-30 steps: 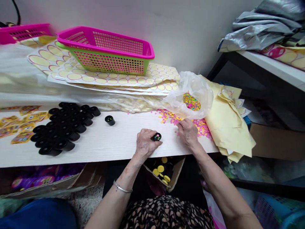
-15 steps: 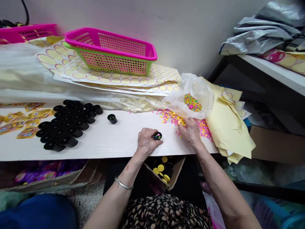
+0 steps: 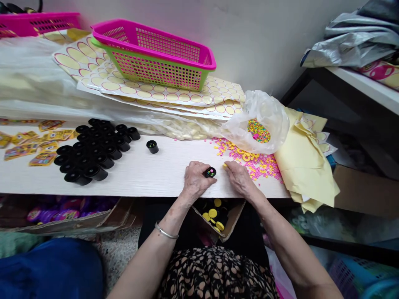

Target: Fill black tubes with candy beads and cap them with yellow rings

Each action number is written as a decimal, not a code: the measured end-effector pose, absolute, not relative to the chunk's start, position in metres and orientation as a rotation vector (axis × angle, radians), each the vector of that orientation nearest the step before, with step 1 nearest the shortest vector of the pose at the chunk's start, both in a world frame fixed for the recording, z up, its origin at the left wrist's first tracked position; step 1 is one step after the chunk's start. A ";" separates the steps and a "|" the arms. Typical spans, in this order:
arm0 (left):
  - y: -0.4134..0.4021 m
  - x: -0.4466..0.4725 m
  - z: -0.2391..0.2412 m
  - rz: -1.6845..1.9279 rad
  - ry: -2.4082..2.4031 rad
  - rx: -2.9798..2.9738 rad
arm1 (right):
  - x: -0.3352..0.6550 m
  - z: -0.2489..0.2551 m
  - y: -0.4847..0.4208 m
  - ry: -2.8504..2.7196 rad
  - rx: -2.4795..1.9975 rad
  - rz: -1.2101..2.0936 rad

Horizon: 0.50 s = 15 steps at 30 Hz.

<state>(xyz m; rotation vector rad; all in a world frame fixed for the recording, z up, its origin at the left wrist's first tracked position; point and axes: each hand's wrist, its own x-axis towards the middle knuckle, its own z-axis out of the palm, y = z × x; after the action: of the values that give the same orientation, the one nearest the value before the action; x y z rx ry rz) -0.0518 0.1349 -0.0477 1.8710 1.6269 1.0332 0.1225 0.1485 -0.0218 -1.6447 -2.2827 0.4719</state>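
My left hand (image 3: 195, 179) is curled around a small black cup (image 3: 210, 172), pinning it upright on the white surface (image 3: 149, 176) so its open mouth, with a few bright beads already inside, faces up. My right hand (image 3: 239, 178) lies just beside it, fingers pinched together on a small yellow piece (image 3: 225, 165) at their tips, close enough to the cup's mouth that the reach across is short. Just beyond my right hand lies a spill of pink and yellow beads (image 3: 255, 162), loose on the surface where I can pick from them, fed by the open clear plastic bag (image 3: 264, 120) of mixed beads behind. To the left stands one lone black cup (image 3: 152, 146), then a cluster of black cups (image 3: 96, 149) grouped together. Below the surface edge, between my arms, an open cardboard box (image 3: 218, 216) holds black cups with yellow caps. Further back, a pink and green basket (image 3: 156, 56) rests on stacked sticker sheets (image 3: 174, 93).
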 end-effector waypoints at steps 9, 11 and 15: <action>0.136 -0.052 -0.051 1.022 1.625 1.891 | 0.119 -0.003 0.150 -2.472 -1.774 0.119; 0.136 -0.053 -0.052 1.039 1.610 1.893 | 0.117 -0.001 0.146 -2.575 -1.684 0.061; 0.136 -0.053 -0.050 1.090 1.580 1.916 | 0.117 -0.004 0.145 -2.541 -1.599 0.130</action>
<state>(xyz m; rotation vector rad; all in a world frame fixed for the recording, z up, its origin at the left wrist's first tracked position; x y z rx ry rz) -0.0533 0.1364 -0.0500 1.9162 1.5804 1.0897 0.1174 0.1446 -0.0043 -1.5987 -2.5415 0.1299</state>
